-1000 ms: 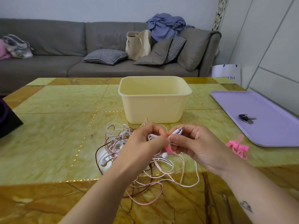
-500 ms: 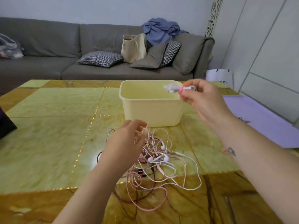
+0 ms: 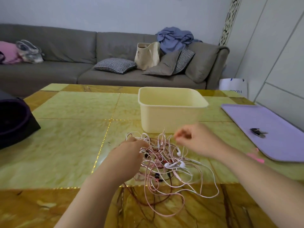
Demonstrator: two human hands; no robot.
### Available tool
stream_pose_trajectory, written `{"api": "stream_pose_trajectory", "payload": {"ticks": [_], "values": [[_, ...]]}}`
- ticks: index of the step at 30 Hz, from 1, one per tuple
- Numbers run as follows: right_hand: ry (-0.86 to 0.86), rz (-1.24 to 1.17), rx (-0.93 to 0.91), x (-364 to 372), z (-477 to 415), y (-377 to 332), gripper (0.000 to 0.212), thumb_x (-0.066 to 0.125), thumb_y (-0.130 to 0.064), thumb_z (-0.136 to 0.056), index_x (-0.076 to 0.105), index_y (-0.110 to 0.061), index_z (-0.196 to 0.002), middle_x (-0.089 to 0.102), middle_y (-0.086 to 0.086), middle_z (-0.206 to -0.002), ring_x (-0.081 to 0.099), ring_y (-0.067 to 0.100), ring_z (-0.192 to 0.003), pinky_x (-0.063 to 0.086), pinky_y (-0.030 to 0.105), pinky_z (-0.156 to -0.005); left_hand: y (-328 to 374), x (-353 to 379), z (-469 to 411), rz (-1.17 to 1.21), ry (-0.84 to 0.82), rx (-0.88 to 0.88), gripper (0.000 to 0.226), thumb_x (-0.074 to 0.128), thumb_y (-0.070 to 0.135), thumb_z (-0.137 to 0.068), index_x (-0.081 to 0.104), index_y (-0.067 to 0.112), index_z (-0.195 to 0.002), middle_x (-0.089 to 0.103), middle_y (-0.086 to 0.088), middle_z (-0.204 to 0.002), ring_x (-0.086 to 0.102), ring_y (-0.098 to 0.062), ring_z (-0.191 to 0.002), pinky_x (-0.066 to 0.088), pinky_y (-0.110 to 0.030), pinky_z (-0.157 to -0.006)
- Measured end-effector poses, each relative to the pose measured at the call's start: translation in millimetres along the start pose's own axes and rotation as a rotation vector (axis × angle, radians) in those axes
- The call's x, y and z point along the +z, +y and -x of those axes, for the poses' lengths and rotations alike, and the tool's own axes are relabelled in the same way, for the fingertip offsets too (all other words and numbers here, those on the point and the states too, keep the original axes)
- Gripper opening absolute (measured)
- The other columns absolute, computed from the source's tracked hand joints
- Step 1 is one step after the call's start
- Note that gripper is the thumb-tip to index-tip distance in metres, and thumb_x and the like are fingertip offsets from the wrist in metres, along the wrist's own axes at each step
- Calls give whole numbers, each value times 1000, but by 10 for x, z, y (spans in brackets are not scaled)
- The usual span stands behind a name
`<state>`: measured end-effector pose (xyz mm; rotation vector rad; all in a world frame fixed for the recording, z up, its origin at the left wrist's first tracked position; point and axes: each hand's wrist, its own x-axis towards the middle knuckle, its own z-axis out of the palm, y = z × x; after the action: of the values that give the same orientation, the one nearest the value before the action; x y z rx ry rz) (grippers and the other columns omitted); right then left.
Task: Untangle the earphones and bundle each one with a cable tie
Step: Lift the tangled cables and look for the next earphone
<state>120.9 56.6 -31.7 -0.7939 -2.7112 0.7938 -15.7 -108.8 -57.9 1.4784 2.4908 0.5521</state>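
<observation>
- Earphones (image 3: 164, 163) lie in one big messy heap on the counter (image 3: 65, 145), close to the person — pink, white and dark red wires all looped over each other.
- Left hand (image 3: 130, 153) rests on the left side of the heap with its fingertips down in the wires. They are hidden there, so I cannot tell if they pinch a wire or only touch.
- Right hand (image 3: 195, 142) hovers over the far right side of the heap. Its fingers are curled in, but it is blurry, so I cannot tell if a thin wire is held between them.
- The job now looks like picking one earphone out of the heap. It would go best to find one end, like the white buds (image 3: 174, 164) in the middle, hold the heap down with one hand, and pull slowly with the other. A hard tug could make the knots tighter — better to follow one wire loop by loop.
- Pink cable ties (image 3: 256, 157) lie to the right, just beside the purple tray (image 3: 279, 145), not used yet.
- Yellow tub (image 3: 171, 116) stands just behind the heap. What is inside cannot be seen.
- Keys (image 3: 257, 132) lie on the tray.
- Grey sofa (image 3: 82, 71) with pillows and a bag is far behind.
</observation>
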Motion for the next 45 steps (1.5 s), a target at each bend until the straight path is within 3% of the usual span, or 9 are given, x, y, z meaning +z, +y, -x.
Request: {"api": "stream_pose_trajectory", "payload": {"ticks": [6, 10, 18, 24, 27, 31, 36, 39, 45], "values": [[-236, 287, 3, 388, 190, 321, 20, 62, -32, -89, 64, -31, -109, 52, -12, -111, 57, 12, -98, 49, 33, -86, 6, 23, -59, 56, 85, 4, 40, 45, 15, -96, 48, 32, -132, 43, 6, -137, 51, -17, -114, 44, -32, -94], [-140, 274, -87, 444, 236, 445, 4, 61, -30, -89, 57, -31, -90, 39, -21, -90, 52, 8, -76, 39, 18, -59, -125, -10, -158, 104, 159, -78, 45, 54, 17, -93, 44, 27, -136, 42, 0, -140, 49, -17, -118, 37, -30, -99], [441, -187, 64, 283, 35, 639, 17, 60, -30, -91, 55, -16, -83, 56, -5, -64, 49, 9, -53, 33, 16, -46, 4, 396, -370, 167, -41, -211, 47, 57, 18, -91, 43, 25, -135, 56, -2, -114, 62, -11, -75, 55, -32, -73], [763, -470, 194, -19, 40, 809, 16, 54, -30, -95, 57, -15, -93, 61, 1, -78, 63, 21, -68, 47, 28, -57, 138, 148, -504, 378, 474, -161, 15, 51, 19, -94, 66, 22, -98, 64, 0, -77, 56, -17, -62, 39, -27, -53], [564, -442, 177, -73, 89, 803, 13, 55, -32, -94, 59, -21, -89, 65, -2, -80, 62, 14, -71, 45, 19, -61, 261, -150, -404, 692, 589, -57, 17, 53, 19, -94, 64, 32, -91, 68, 3, -86, 60, -14, -72, 44, -22, -62], [-69, -158, 161, 15, 224, 570, 9, 64, -30, -88, 63, -32, -97, 64, -11, -93, 63, 9, -83, 50, 21, -70, 333, -288, -223, 804, 512, 43, 25, 53, 12, -93, 66, 32, -88, 69, 1, -90, 61, -14, -75, 50, -30, -78], [211, -96, -51, -132, 224, 90, 25, 65, -27, -87, 59, -35, -109, 56, -20, -108, 52, -2, -95, 42, 15, -75, 286, -323, -114, 928, 375, 138, 32, 49, 1, -92, 67, 25, -80, 66, -5, -88, 54, -25, -77, 46, -46, -76], [75, -265, -186, -121, 30, -288, 30, 63, -23, -89, 56, -32, -117, 58, -19, -111, 53, -2, -103, 45, 17, -85, 331, -358, -84, 1023, 373, 196, 31, 50, 2, -88, 64, 24, -71, 61, -8, -78, 48, -25, -73, 39, -43, -71], [164, -182, -233, -244, -249, -609, 16, 62, -13, -88, 54, -23, -78, 63, 3, -63, 62, 9, -57, 42, 25, -56, 248, -497, -25, 1102, 522, 286, 61, 38, -22, -83, 62, 30, -61, 64, 9, -72, 56, -13, -74, 46, -20, -66]]}}
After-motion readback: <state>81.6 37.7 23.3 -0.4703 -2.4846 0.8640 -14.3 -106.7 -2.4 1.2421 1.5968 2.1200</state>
